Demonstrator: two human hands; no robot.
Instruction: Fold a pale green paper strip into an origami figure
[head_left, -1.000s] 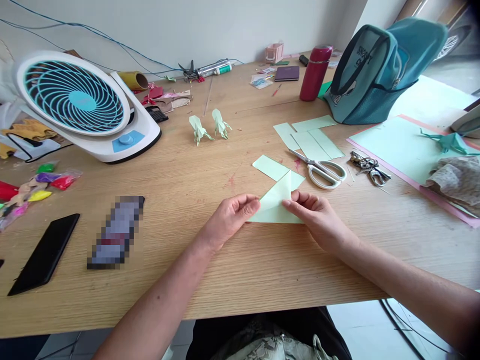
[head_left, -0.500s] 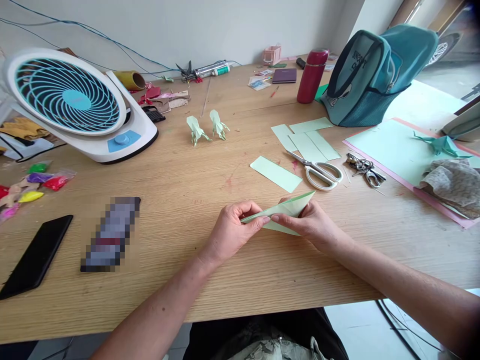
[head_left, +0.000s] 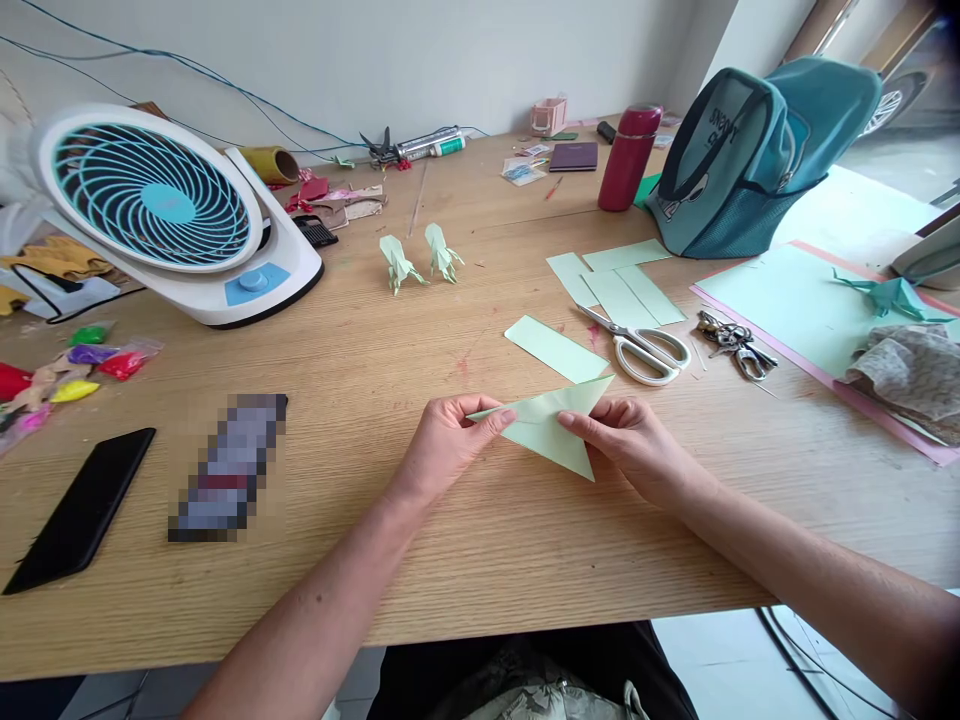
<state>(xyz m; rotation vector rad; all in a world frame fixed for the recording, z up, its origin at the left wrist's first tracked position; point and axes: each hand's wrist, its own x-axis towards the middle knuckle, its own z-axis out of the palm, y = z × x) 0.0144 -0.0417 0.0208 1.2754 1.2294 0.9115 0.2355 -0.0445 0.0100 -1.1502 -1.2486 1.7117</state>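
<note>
A folded sheet of pale green paper [head_left: 551, 430] is held between my two hands just above the table. My left hand [head_left: 454, 440] pinches its pointed left corner, thumb on top. On the other side, my right hand [head_left: 630, 435] grips the right part, its thumb pressing on the face and its fingers behind. One tip of the paper points up and right, another down toward me. Beyond it lie a loose green paper strip [head_left: 556, 349] and white-handled scissors [head_left: 649, 352].
More green strips [head_left: 619, 280] lie behind the scissors, with keys [head_left: 739, 345] to their right. Two folded paper figures [head_left: 442, 252] stand mid-table. A fan [head_left: 165, 200], a black case [head_left: 82, 510] and a blurred-out object [head_left: 229, 465] are left. A red flask [head_left: 630, 160] and backpack [head_left: 735, 170] stand at the back right.
The green paper has turned so its broad face shows more, and its lower corner now points toward me. My hands have moved slightly apart, still holding it.
</note>
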